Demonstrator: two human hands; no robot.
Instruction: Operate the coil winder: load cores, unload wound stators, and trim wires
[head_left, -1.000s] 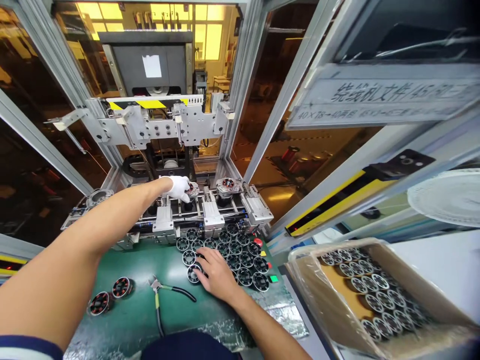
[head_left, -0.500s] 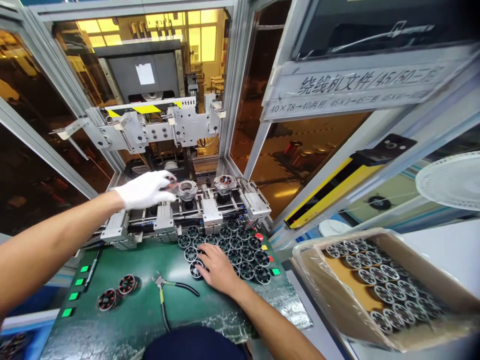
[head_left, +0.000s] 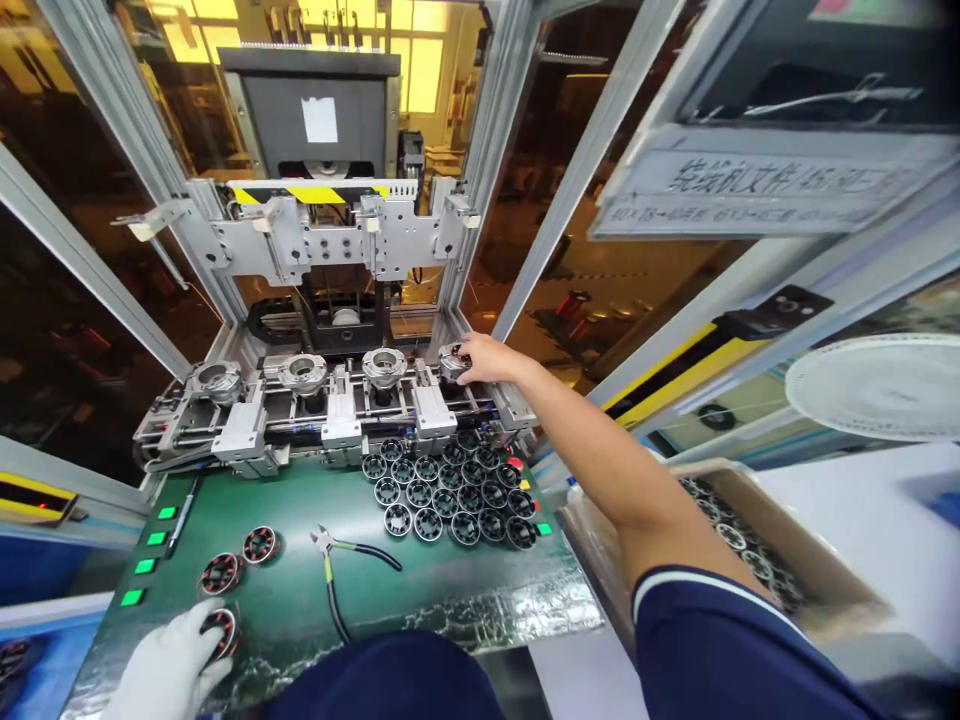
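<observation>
My left hand (head_left: 171, 665), in a white glove, rests at the near left of the green mat (head_left: 300, 590), with its fingers on a wound stator with red coils (head_left: 223, 630). My bare right hand (head_left: 480, 357) reaches far forward to the rightmost machine holder and its fingers close on the stator (head_left: 452, 362) seated there. Three other holders (head_left: 384, 366) (head_left: 303, 372) (head_left: 216, 378) stand in a row to the left and look bare. Several unwound black stators (head_left: 450, 492) lie grouped in the mat's middle.
Two wound stators (head_left: 240, 560) lie on the left of the mat, cutting pliers (head_left: 337, 560) beside them. Green buttons (head_left: 150, 565) line the left edge. A cardboard box (head_left: 757, 560) of stators sits at the right, partly behind my arm. A white fan (head_left: 877, 385) stands far right.
My left hand carried a wound stator from the machine down to the mat's near left. My right hand left the unwound stators and reached to the rightmost holder.
</observation>
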